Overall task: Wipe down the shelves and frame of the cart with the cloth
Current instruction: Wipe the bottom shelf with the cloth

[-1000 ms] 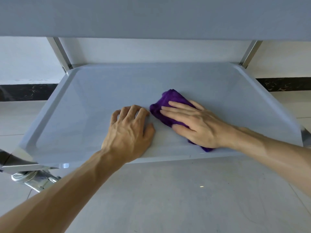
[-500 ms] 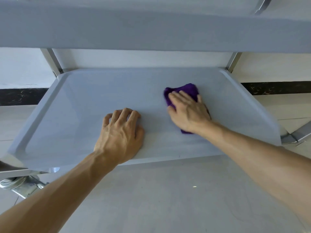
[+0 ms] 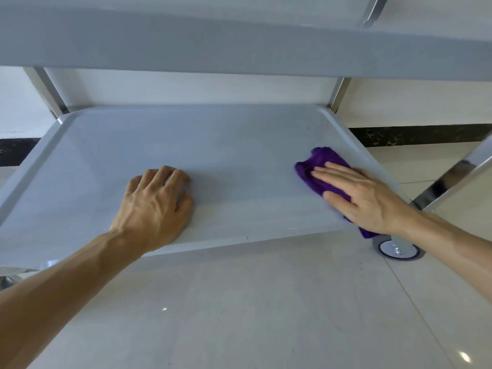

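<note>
Cloth, purple and bunched, lies flat on the lower shelf, toward the shelf's right edge and a little back from its front lip. I have my right hand spread over it, fingers straight and together, palm pressing down. Nothing is pinched: a flat palm, I judge, spreads pressure over more cloth and lets it slide along the surface. One end of the cloth trails out under my wrist, past the shelf's front right corner.

My left hand rests on the bare shelf near the middle of the front lip, fingers bent at the knuckles with their tips down on the surface, holding nothing. I read that as a brace, steadying the cart on its wheel, which shows just below the shelf's front right corner.

An upper shelf hangs over the lower one. Metal posts of the frame rise from the shelf's back corners.
</note>
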A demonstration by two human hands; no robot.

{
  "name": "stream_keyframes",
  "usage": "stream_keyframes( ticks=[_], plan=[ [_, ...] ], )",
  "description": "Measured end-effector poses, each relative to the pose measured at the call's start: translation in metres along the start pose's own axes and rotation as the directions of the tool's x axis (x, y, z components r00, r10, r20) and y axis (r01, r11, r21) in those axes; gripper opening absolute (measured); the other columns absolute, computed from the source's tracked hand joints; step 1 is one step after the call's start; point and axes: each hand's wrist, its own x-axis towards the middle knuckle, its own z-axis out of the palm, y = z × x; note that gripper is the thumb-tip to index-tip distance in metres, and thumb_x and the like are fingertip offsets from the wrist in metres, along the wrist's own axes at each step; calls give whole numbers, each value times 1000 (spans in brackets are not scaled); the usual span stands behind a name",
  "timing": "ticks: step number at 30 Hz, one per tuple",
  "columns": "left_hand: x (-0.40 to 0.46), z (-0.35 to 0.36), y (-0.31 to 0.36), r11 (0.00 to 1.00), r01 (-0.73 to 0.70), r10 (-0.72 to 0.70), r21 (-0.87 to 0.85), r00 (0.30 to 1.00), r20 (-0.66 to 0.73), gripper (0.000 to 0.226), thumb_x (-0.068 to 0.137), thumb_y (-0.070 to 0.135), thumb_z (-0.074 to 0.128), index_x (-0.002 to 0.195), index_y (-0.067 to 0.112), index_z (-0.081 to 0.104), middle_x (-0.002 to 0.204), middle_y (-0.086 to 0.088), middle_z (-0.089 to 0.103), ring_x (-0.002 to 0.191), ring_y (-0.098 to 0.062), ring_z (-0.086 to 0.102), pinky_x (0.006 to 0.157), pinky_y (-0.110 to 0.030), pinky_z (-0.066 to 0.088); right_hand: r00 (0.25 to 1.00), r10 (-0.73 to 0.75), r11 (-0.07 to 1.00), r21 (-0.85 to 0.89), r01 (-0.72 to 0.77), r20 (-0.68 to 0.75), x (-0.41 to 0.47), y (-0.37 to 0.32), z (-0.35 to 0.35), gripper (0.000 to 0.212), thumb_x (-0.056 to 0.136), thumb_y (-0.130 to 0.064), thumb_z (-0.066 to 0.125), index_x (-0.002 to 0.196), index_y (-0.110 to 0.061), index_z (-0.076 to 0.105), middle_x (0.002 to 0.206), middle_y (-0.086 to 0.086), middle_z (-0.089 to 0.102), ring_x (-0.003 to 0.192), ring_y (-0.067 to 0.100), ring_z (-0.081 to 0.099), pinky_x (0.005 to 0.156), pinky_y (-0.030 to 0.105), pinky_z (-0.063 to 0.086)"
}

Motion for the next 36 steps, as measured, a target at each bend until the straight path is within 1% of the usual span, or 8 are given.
stream_keyframes(
  ticks=[5,8,13,21,26,29,32,36],
  plan=[
    [26,-7,11,999,-5,4,44,999,34,29,88,26,51,114,16,59,119,-11,55,106,-38,54,93,-49,37,947,254,948,-145,-284,-197,-23,18,2,60,96,-53,39,144,-18,48,152,8,40,139,31,37,111,51,34],
    [49,-1,33,999,-54,54,-3,997,54,40,91,35,54,129,22,52,134,-8,47,120,-35,48,102,-50,32,951,290,952,-69,-298,-111,-18,22,7,55,99,-46,39,151,-29,37,158,7,28,143,29,32,116,47,30],
    [67,30,72,990,-137,137,-14,973,183,53,96,54,37,145,34,35,157,1,26,144,-25,24,117,-52,16,944,279,943,-134,-304,-178,17,38,12,51,103,-35,37,153,-35,29,162,-1,22,148,24,21,117,47,24],
    [58,47,77,990,-129,134,-51,984,117,55,92,54,19,140,36,39,151,8,35,144,-21,23,117,-51,15,863,473,870,-61,-489,-180,116,63,16,56,101,-38,31,155,-26,22,162,0,25,149,24,17,116,50,24],
    [58,45,80,993,-116,119,-32,982,148,55,91,52,16,140,36,36,152,9,29,145,-19,19,117,-50,14,816,563,823,-4,-569,-128,180,38,24,49,100,-36,27,145,-21,39,154,0,37,147,32,17,115,56,20],
    [59,45,80,993,-113,117,-34,983,140,55,91,53,17,140,37,37,152,10,30,145,-17,19,117,-49,14,891,445,895,15,-446,-93,203,10,32,49,100,-35,27,148,-26,37,158,-8,34,150,30,11,119,54,15],
    [59,44,79,992,-120,125,-48,983,135,54,92,54,19,139,38,38,151,11,32,144,-17,20,117,-48,14,981,181,983,-8,-182,-64,199,-13,36,49,102,-37,32,151,-35,34,160,-16,29,152,20,11,120,46,17],
    [59,43,77,990,-131,138,-61,982,129,53,93,55,21,139,38,40,149,11,35,143,-17,23,118,-47,15,987,-116,993,4,117,-113,144,-6,36,46,102,-38,43,148,-37,41,155,-18,37,151,11,17,117,33,21]
  ],
)
